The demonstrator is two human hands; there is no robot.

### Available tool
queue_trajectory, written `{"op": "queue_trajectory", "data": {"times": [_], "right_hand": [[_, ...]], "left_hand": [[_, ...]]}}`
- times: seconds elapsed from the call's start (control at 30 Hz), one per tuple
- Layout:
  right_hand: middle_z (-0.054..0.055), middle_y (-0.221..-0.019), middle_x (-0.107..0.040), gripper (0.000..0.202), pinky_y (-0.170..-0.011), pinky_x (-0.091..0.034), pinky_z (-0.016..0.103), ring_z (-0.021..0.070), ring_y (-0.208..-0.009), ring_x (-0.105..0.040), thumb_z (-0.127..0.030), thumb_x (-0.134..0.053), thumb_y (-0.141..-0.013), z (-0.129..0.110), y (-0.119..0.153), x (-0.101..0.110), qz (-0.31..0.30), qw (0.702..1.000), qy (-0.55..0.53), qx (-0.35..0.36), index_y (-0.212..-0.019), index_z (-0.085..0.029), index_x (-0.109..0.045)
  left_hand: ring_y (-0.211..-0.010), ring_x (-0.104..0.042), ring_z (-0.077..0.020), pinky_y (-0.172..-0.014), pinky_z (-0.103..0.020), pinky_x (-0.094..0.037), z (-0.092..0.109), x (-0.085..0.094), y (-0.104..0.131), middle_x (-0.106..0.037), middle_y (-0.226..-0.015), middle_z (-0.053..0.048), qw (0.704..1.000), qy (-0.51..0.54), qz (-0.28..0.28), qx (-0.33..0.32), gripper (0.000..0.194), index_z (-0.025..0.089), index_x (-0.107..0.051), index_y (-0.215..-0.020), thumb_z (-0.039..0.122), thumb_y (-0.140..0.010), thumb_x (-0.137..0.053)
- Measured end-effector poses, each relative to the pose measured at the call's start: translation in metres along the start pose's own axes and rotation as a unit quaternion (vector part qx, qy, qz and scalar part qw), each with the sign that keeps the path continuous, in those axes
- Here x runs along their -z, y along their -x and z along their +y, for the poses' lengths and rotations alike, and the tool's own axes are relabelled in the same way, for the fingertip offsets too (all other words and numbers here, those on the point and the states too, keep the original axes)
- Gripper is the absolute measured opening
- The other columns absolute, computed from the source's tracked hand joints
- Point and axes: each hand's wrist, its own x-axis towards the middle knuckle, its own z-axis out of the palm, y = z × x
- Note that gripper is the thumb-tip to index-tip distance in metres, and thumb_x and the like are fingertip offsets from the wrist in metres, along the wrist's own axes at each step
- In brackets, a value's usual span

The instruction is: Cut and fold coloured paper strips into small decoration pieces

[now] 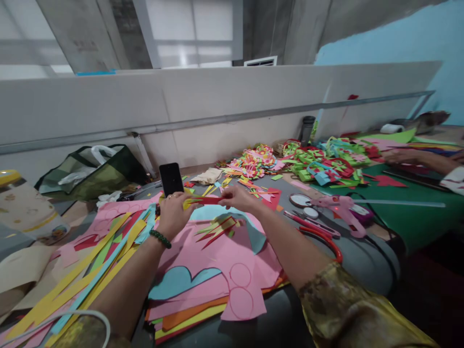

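Observation:
Narrow red, yellow and green craft strips (206, 199) stretch between my two hands above a pink sheet. My left hand (174, 212), with a green bead bracelet at the wrist, is closed around the left end. My right hand (237, 199) pinches the red end. Below them, more cut strips (219, 229) lie in a small loose heap on the pink sheet (192, 251). A blue scalloped piece (181, 282) and pink pieces with drawn circles (241, 290) rest on the same stack. Just behind my left hand a black phone (171, 178) leans upright.
At right lie a pink glue gun (342, 210) and red-handled scissors (322, 239). Behind are piles of colourful cut pieces (255, 162). Long yellow and blue strips (105, 256), a cup (29, 208) and a green bag (90, 169) occupy the left. Another person's hand (402, 157) is at far right.

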Motion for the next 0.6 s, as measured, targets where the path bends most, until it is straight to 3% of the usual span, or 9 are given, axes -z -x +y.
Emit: {"op": "queue_trajectory", "data": {"times": [0.13, 0.2, 0.23, 0.3, 0.37, 0.43, 0.5, 0.6], "right_hand": [[0.001, -0.063, -0.062, 0.025, -0.052, -0.045, 0.02, 0.0089, -0.054, -0.056, -0.035, -0.063, -0.071, -0.013, 0.01, 0.02, -0.05, 0.994, -0.091, 0.028, -0.078, -0.012, -0.066], [-0.001, -0.059, -0.059, 0.025, -0.05, -0.043, 0.019, 0.0077, -0.052, -0.053, -0.037, -0.066, -0.069, -0.019, 0.016, 0.027, -0.074, 0.987, -0.138, 0.033, -0.074, -0.012, -0.066], [-0.001, -0.057, -0.058, 0.025, -0.049, -0.042, 0.019, 0.007, -0.052, -0.052, -0.036, -0.067, -0.067, -0.022, 0.018, 0.029, -0.091, 0.982, -0.161, 0.036, -0.072, -0.012, -0.066], [-0.002, -0.055, -0.056, 0.023, -0.048, -0.041, 0.018, 0.0062, -0.051, -0.05, -0.034, -0.07, -0.065, -0.027, 0.021, 0.028, -0.138, 0.971, -0.194, 0.037, -0.07, -0.012, -0.066], [-0.003, -0.054, -0.056, 0.021, -0.048, -0.041, 0.018, 0.0059, -0.05, -0.049, -0.031, -0.072, -0.063, -0.033, 0.023, 0.022, -0.188, 0.963, -0.188, 0.036, -0.07, -0.012, -0.067], [-0.004, -0.054, -0.056, 0.02, -0.046, -0.04, 0.018, 0.0057, -0.049, -0.049, -0.029, -0.073, -0.062, -0.039, 0.024, 0.013, -0.222, 0.959, -0.173, 0.033, -0.071, -0.012, -0.067], [-0.003, -0.055, -0.057, 0.019, -0.046, -0.039, 0.017, 0.0056, -0.049, -0.049, -0.028, -0.072, -0.063, -0.043, 0.024, 0.004, -0.229, 0.956, -0.18, 0.042, -0.072, -0.011, -0.067], [-0.001, -0.061, -0.062, 0.021, -0.049, -0.041, 0.018, 0.0062, -0.053, -0.051, -0.029, -0.07, -0.066, -0.044, 0.023, -0.002, -0.191, 0.954, -0.223, 0.059, -0.076, -0.011, -0.068]], "left_hand": [[-0.091, -0.058, -0.0227, -0.082, -0.033, -0.04, -0.001, 0.036, -0.008, -0.065, -0.098, -0.009, 0.99, 0.033, 0.135, -0.02, 0.027, 0.018, -0.063, -0.097, 0.036, -0.085, -0.046], [-0.088, -0.057, -0.0241, -0.08, -0.035, -0.04, -0.003, 0.052, -0.01, -0.064, -0.091, -0.01, 0.978, 0.015, 0.205, 0.017, 0.026, 0.015, -0.061, -0.092, 0.034, -0.085, -0.045], [-0.088, -0.057, -0.0246, -0.08, -0.035, -0.04, -0.004, 0.058, -0.011, -0.063, -0.09, -0.011, 0.976, 0.014, 0.213, 0.032, 0.026, 0.015, -0.061, -0.09, 0.034, -0.085, -0.044], [-0.085, -0.057, -0.0236, -0.075, -0.033, -0.042, -0.003, 0.065, -0.009, -0.064, -0.085, -0.009, 0.989, 0.068, 0.126, 0.039, 0.03, 0.016, -0.062, -0.085, 0.039, -0.085, -0.043], [-0.077, -0.058, -0.0212, -0.068, -0.029, -0.043, 0.001, 0.064, -0.005, -0.065, -0.076, -0.006, 0.981, 0.186, -0.055, 0.026, 0.037, 0.016, -0.064, -0.078, 0.046, -0.084, -0.042], [-0.07, -0.058, -0.0189, -0.061, -0.026, -0.042, 0.007, 0.056, 0.001, -0.065, -0.07, -0.004, 0.924, 0.301, -0.237, 0.007, 0.041, 0.016, -0.064, -0.073, 0.052, -0.081, -0.047], [-0.067, -0.059, -0.0175, -0.061, -0.025, -0.043, 0.013, 0.044, 0.007, -0.067, -0.07, -0.005, 0.845, 0.392, -0.364, 0.001, 0.041, 0.014, -0.065, -0.073, 0.052, -0.079, -0.051], [-0.066, -0.063, -0.0175, -0.064, -0.027, -0.047, 0.016, 0.029, 0.012, -0.068, -0.073, -0.008, 0.735, 0.515, -0.438, 0.049, 0.038, 0.012, -0.064, -0.082, 0.048, -0.079, -0.055]]}}
